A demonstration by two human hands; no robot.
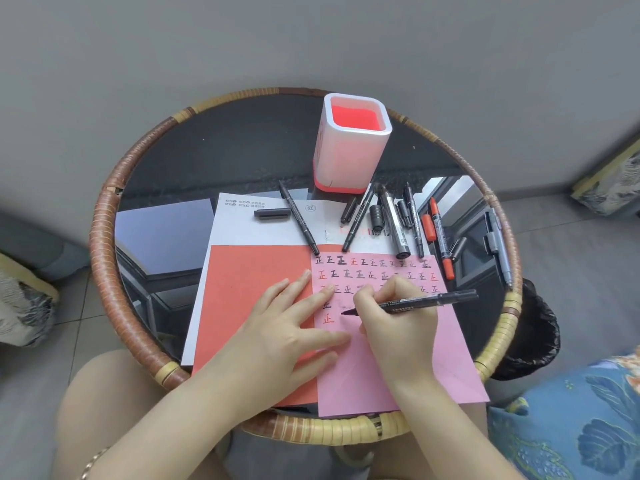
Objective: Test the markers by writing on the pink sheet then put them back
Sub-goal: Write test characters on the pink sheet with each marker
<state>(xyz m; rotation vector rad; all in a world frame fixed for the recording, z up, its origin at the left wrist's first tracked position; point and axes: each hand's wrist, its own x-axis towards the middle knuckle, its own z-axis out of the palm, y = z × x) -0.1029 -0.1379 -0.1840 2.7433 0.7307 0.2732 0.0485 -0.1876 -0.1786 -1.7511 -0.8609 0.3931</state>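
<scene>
A round table [194, 161] with a dark, mirror-like glass top and a wrapped rattan rim stands against a plain grey wall, on a grey tiled floor; a blue floral cushion [571, 420] shows at the lower right. Three sheets lie on the glass: a white printed sheet [249, 226] at the back, a red sheet [249, 289] over it, and the pink sheet [446, 344] overlapping the red one on its right. The pink sheet bears three full rows of the same written character in black and red, with two more at the left edge below them. One white pen holder [349, 143] with a red inside and red base stands upright at the far side, nothing showing inside it. Between holder and pink sheet lies a loose scatter of uncapped markers [398, 220], about seven, mostly black, one red [441, 237], one grey [498, 247] set apart at the right, plus several caps, one black cap [272, 213] lying alone on the white sheet. The left hand [280, 327] lies flat with fingers spread, pressing the red and pink sheets down. The right hand [394, 317] pinches a black marker [422, 301], its tip touching the pink sheet beside the lowest red character.
</scene>
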